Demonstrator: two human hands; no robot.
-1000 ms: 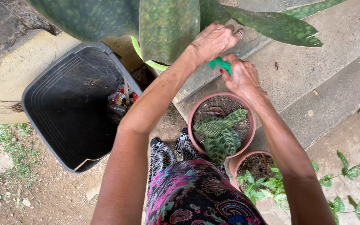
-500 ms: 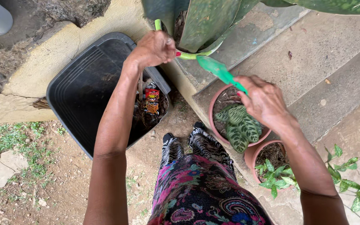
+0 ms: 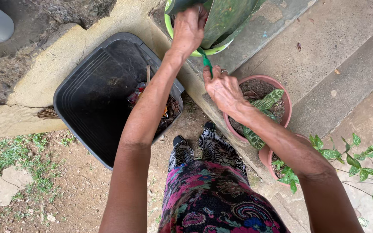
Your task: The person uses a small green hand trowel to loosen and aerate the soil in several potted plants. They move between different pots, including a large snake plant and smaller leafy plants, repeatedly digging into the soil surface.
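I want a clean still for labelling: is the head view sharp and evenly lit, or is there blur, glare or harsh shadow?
Head view: soft, even daylight, no glare or hard shadows; left hand and right hand on the green leaf strip look sharp; the black bin interior is dark but readable; the big leaf is cropped by the top edge.

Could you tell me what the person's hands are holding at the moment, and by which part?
Both hands grip a narrow green leaf strip: the left hand at its upper end, the right hand at its lower end.
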